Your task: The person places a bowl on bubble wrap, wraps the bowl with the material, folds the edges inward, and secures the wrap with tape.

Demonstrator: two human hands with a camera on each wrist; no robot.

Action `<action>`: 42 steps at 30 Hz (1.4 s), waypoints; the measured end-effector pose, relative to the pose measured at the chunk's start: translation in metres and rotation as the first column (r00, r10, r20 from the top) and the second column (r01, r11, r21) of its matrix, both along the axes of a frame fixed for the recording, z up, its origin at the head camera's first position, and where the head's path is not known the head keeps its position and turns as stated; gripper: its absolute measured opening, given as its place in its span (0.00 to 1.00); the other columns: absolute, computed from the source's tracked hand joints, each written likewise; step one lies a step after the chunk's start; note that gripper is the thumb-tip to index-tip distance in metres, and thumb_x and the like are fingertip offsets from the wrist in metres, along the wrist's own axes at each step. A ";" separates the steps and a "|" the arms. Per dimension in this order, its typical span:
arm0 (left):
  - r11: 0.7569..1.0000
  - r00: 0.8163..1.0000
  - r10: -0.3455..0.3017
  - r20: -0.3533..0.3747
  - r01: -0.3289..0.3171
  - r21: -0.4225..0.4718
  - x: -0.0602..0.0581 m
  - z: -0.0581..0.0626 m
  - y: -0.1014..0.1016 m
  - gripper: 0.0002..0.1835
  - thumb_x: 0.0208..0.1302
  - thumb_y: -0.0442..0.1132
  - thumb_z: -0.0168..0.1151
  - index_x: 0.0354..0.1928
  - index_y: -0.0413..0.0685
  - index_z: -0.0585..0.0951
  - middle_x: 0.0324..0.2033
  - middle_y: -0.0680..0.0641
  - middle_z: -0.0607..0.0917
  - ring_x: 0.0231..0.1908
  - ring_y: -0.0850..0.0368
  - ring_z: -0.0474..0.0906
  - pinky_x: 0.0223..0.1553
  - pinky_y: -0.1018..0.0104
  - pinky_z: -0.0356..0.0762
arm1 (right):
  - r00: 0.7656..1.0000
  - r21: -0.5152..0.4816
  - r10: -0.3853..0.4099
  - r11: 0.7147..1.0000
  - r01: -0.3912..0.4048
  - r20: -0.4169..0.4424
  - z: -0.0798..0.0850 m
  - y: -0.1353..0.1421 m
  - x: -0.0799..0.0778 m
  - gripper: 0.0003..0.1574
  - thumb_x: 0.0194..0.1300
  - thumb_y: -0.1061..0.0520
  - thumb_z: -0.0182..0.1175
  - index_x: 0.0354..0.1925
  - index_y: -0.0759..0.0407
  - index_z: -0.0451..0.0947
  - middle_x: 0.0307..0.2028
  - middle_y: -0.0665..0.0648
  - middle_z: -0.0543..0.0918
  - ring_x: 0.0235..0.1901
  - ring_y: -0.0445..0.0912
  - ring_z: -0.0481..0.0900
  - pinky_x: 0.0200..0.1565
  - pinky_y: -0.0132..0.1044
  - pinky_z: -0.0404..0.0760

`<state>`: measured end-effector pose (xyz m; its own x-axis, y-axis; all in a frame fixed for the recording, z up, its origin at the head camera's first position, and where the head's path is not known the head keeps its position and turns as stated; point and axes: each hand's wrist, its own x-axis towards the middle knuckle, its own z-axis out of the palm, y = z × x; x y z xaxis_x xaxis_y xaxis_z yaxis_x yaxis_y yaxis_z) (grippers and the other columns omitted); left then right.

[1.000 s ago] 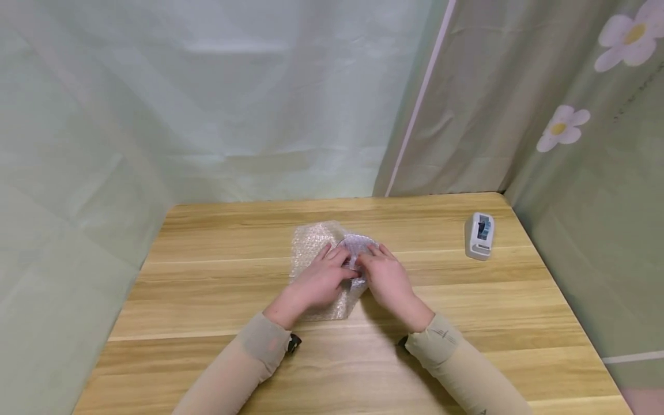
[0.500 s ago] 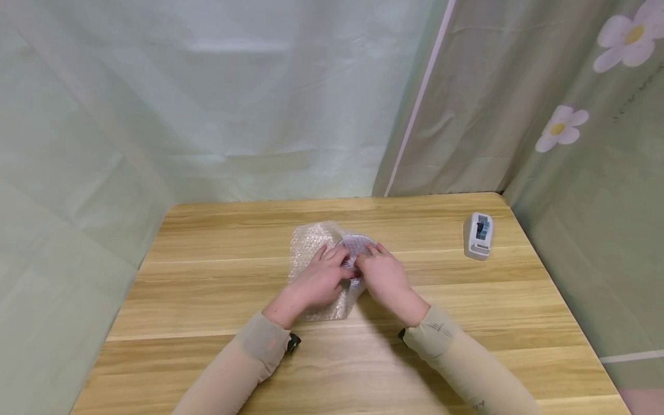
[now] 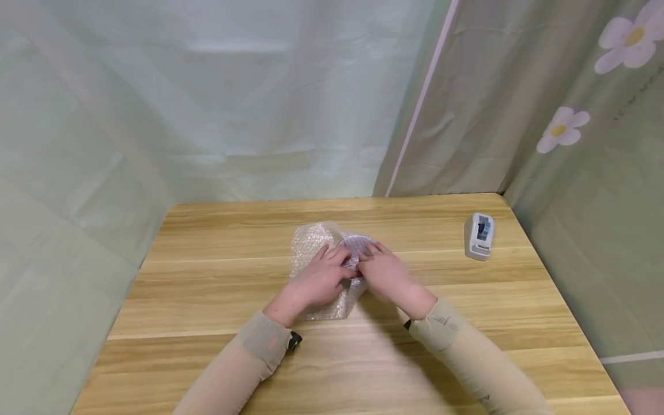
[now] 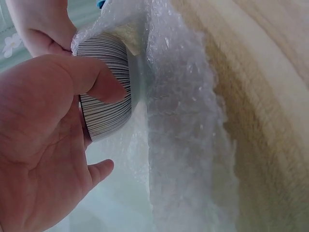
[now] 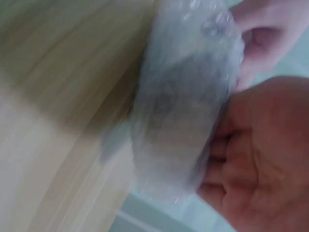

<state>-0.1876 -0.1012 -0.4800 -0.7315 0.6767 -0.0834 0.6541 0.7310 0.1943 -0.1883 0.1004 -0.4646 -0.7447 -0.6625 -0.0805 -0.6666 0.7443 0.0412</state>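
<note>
Both hands mid-surface (image 3: 207, 357), on striped bowl (image 4: 105, 92) half-covered by bubble wrap (image 3: 311, 245). Left hand (image 3: 316, 282): thumb curled against bowl's outer wall, gripping it; bare striped side visible in left wrist view. Right hand (image 3: 386, 276): fingers curled round wrap-covered side of bowl, pressing wrap onto it; right wrist view blurred. Wrap sheet lies under bowl, spreads left and toward person. Tape dispenser (image 3: 479, 235) well apart, near right edge of surface.
</note>
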 end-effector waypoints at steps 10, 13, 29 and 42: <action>1.000 0.999 0.018 0.028 -0.017 -0.020 -0.001 0.000 0.001 0.24 0.71 0.37 0.65 0.67 0.62 0.85 0.77 0.45 0.69 0.80 0.46 0.57 0.79 0.33 0.46 | 0.983 -0.164 0.165 0.975 -0.150 0.079 -0.008 0.028 -0.009 0.32 0.67 0.49 0.62 0.65 0.62 0.82 0.66 0.62 0.83 0.75 0.63 0.68 0.79 0.60 0.55; 0.999 0.999 0.021 0.033 -0.020 -0.029 -0.002 0.000 0.001 0.25 0.72 0.37 0.64 0.68 0.63 0.84 0.77 0.46 0.69 0.81 0.47 0.56 0.79 0.33 0.46 | 0.977 -0.149 0.215 0.965 -0.214 -0.005 -0.010 0.031 -0.010 0.33 0.63 0.53 0.68 0.64 0.62 0.83 0.64 0.60 0.84 0.72 0.61 0.72 0.78 0.61 0.59; 0.999 0.988 0.006 0.157 -0.013 0.042 -0.008 0.007 -0.001 0.23 0.74 0.35 0.60 0.68 0.53 0.84 0.76 0.41 0.72 0.81 0.43 0.56 0.80 0.40 0.51 | 0.968 -0.151 0.231 0.958 -0.244 -0.098 -0.019 0.026 -0.011 0.28 0.62 0.56 0.73 0.61 0.58 0.86 0.61 0.57 0.87 0.68 0.58 0.76 0.76 0.61 0.64; 0.941 0.984 -0.015 0.176 -0.046 0.335 -0.013 0.015 -0.018 0.21 0.71 0.28 0.57 0.59 0.49 0.89 0.65 0.45 0.83 0.69 0.45 0.76 0.72 0.47 0.71 | 0.972 -0.202 0.228 0.951 -0.234 -0.054 -0.019 0.033 -0.013 0.28 0.63 0.57 0.67 0.62 0.58 0.86 0.57 0.57 0.87 0.65 0.59 0.78 0.78 0.60 0.60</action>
